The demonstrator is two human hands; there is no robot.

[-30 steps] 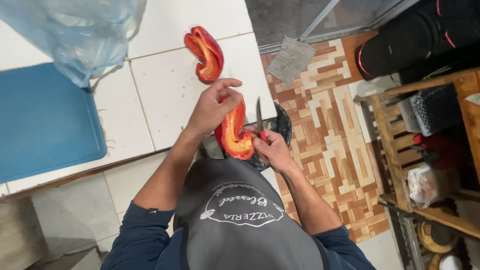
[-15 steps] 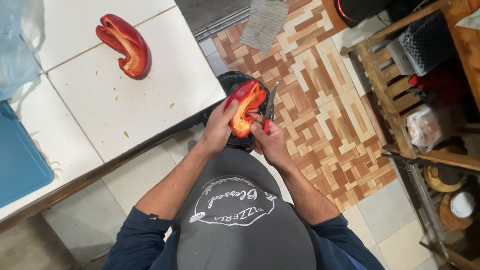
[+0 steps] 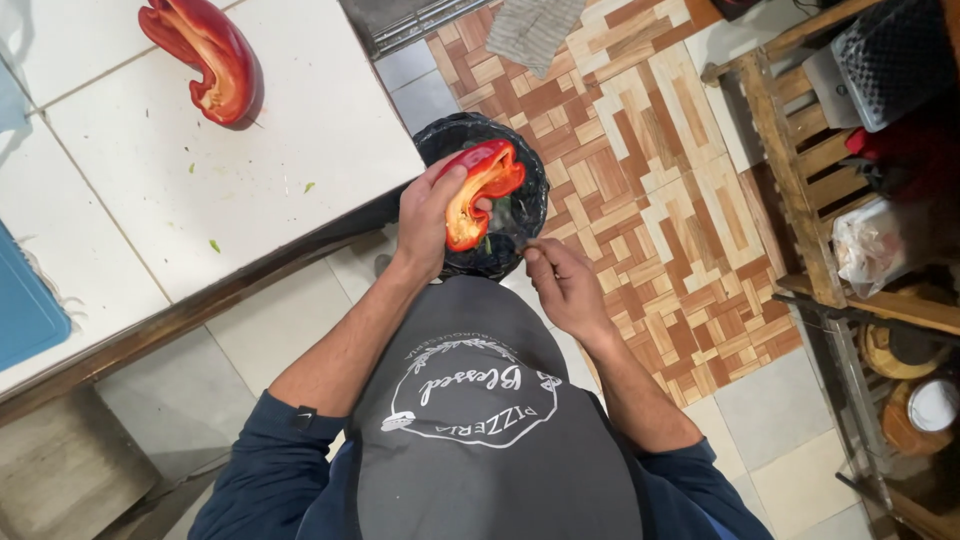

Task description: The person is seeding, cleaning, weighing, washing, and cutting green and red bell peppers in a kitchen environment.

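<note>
Head view: the person's left hand (image 3: 428,215) is wrapped around a red pepper half (image 3: 478,190), cut side turned up and to the right, so the pale orange inside shows. The pepper half is held in the air over a black-lined bin (image 3: 520,215) that stands on the floor just off the worktop's corner.

At about four o'clock from the pepper, the right hand (image 3: 562,285) sits near but apart from it, fingers curled narrow with the tips pinched together. Whether it holds a seed scrap or a thin tool cannot be told; something dark and slim may lie at the fingertips.

At ten o'clock from the left hand, a second red pepper half (image 3: 205,60) lies on the white tiled worktop (image 3: 240,190), well apart from both hands, with small green bits scattered on the tiles near it. A blue board (image 3: 25,310) shows at the nine o'clock edge. At two o'clock, a wooden shelf rack (image 3: 800,190) stands on the patterned parquet floor (image 3: 640,150).
</note>
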